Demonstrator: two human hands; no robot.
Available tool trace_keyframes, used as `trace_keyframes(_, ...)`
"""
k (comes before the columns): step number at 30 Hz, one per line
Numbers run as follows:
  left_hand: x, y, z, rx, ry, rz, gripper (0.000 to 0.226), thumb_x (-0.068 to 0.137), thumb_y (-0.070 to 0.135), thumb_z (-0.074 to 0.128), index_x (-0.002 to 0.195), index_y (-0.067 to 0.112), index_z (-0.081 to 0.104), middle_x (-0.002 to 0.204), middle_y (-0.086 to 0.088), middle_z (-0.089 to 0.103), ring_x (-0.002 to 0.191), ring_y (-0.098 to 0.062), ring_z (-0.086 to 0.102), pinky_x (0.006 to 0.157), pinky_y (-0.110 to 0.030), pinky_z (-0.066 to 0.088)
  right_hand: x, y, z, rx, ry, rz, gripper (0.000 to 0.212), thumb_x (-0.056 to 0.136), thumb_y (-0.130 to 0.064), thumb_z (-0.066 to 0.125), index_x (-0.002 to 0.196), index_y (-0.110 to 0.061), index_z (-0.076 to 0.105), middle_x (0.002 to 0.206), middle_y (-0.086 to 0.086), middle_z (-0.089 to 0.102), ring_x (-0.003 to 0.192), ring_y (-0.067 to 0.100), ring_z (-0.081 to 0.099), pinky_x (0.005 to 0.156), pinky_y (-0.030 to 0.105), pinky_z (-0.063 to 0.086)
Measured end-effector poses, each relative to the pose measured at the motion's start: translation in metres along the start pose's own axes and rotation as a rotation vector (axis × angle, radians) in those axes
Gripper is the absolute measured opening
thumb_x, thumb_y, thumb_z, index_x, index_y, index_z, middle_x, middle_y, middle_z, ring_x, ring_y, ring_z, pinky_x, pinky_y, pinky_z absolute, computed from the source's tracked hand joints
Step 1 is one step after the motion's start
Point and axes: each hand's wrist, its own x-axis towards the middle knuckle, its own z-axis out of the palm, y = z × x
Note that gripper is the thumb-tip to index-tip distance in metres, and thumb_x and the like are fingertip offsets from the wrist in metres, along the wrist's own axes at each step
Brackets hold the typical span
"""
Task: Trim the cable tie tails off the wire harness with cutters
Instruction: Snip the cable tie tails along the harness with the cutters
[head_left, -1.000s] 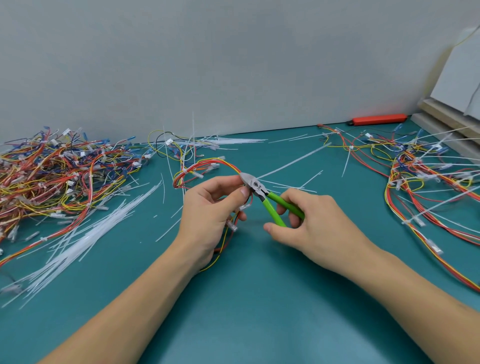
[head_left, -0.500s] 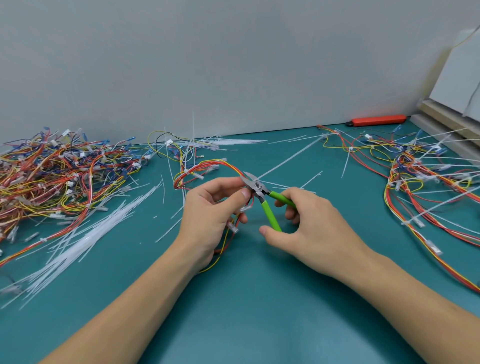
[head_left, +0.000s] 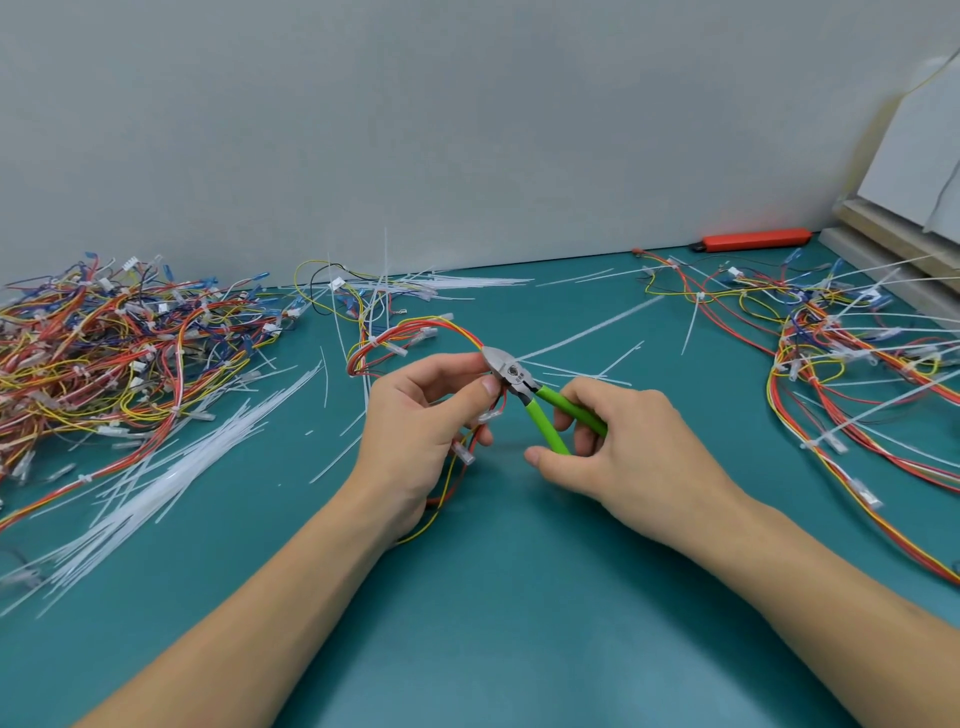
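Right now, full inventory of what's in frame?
wire harness: one, red and yellow, held at centre
cutters: one, green handles, centre
harness pile: many, mixed colours, far left
more harnesses: several, untrimmed ties, right
cut tie tails: many, white, left of centre
orange tool: one, back right by wall
mat: one, teal
left hand: grips harness
right hand: grips cutters

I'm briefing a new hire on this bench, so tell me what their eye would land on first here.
First, the two hands at centre: the right hand grips bright green-handled cutters, whose metal head sits at the wire harness pinched in the left hand. Next, the big tangled heap of coloured harnesses at far left, with a drift of white cable tie tails spread before it on the teal mat.
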Motion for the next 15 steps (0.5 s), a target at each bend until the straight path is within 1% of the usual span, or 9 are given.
trace_keyframes(2,-0.0001,-0.0001,0.0000,0.001,-0.001,0.003,0.012,0.090,0.011,0.073,0.101,0.014,0.077,0.086,-0.009,0.075,0.056,-0.024,0.060,0.043,-0.022,0.041,-0.0022,-0.0005,0.0020,0.003,0.010,0.005,0.032,0.077,-0.051,0.081,0.085,-0.031,0.058,0.069,-0.006,0.061,0.062,0.013,0.057,0.061,0.038,0.053)
trace_keyframes(3,0.0000,-0.0003,0.0001,0.002,-0.001,0.004,0.011,0.091,0.011,0.073,0.100,0.014,0.077,0.085,-0.009,0.075,0.056,-0.024,0.060,0.043,-0.022,0.040,-0.0031,-0.0011,0.0030,-0.005,0.020,0.000,0.030,0.078,-0.051,0.079,0.088,-0.033,0.058,0.072,-0.008,0.062,0.067,0.011,0.058,0.065,0.039,0.053)
trace_keyframes(4,0.0001,-0.0006,0.0000,0.003,-0.001,0.006,0.011,0.091,0.011,0.073,0.100,0.014,0.077,0.086,-0.009,0.075,0.055,-0.024,0.059,0.043,-0.022,0.040,-0.0034,-0.0020,0.0036,-0.026,0.031,-0.008,0.029,0.079,-0.051,0.077,0.094,-0.035,0.059,0.079,-0.011,0.063,0.077,0.009,0.057,0.071,0.038,0.053)
trace_keyframes(5,0.0003,-0.0010,0.0001,0.004,-0.002,0.008,0.010,0.090,0.011,0.073,0.099,0.015,0.077,0.086,-0.009,0.075,0.055,-0.024,0.060,0.042,-0.022,0.040,-0.0032,-0.0028,0.0035,-0.055,0.038,-0.018,0.033,0.079,-0.052,0.076,0.103,-0.037,0.058,0.088,-0.014,0.062,0.089,0.009,0.055,0.079,0.037,0.051)
trace_keyframes(6,0.0002,-0.0013,0.0001,0.006,-0.004,0.009,0.010,0.090,0.011,0.073,0.098,0.016,0.077,0.087,-0.009,0.075,0.055,-0.024,0.060,0.042,-0.022,0.040,-0.0026,-0.0032,0.0030,-0.076,0.044,-0.027,0.041,0.079,-0.052,0.075,0.113,-0.038,0.057,0.097,-0.017,0.059,0.098,0.010,0.051,0.087,0.036,0.048)
trace_keyframes(8,0.0002,-0.0020,0.0003,0.003,-0.010,0.011,0.010,0.089,0.012,0.074,0.097,0.017,0.077,0.087,-0.010,0.075,0.055,-0.024,0.059,0.042,-0.023,0.040,-0.0016,-0.0039,0.0015,-0.087,0.048,-0.037,0.054,0.079,-0.052,0.075,0.125,-0.035,0.052,0.107,-0.017,0.054,0.108,0.011,0.048,0.096,0.037,0.044)
trace_keyframes(10,0.0002,-0.0021,0.0002,-0.009,-0.015,0.012,0.011,0.087,0.015,0.076,0.097,0.017,0.077,0.088,-0.011,0.075,0.055,-0.025,0.060,0.043,-0.023,0.040,-0.0018,-0.0037,0.0015,-0.078,0.038,-0.044,0.058,0.079,-0.051,0.075,0.129,-0.035,0.051,0.111,-0.017,0.053,0.112,0.010,0.047,0.098,0.035,0.043)
trace_keyframes(13,0.0004,-0.0023,-0.0003,-0.011,-0.020,0.015,0.012,0.086,0.017,0.076,0.098,0.017,0.077,0.088,-0.011,0.075,0.055,-0.025,0.060,0.043,-0.024,0.041,-0.0017,-0.0011,0.0036,-0.080,0.026,-0.055,0.059,0.080,-0.050,0.073,0.132,-0.035,0.050,0.112,-0.018,0.052,0.112,0.007,0.047,0.092,0.026,0.039)
trace_keyframes(15,0.0005,-0.0028,-0.0003,-0.010,-0.024,0.018,0.011,0.088,0.015,0.076,0.098,0.016,0.077,0.087,-0.010,0.075,0.055,-0.025,0.060,0.044,-0.024,0.041,-0.0006,0.0000,0.0039,-0.090,0.033,-0.061,0.059,0.080,-0.051,0.073,0.132,-0.034,0.050,0.111,-0.018,0.052,0.110,0.005,0.047,0.090,0.025,0.038)
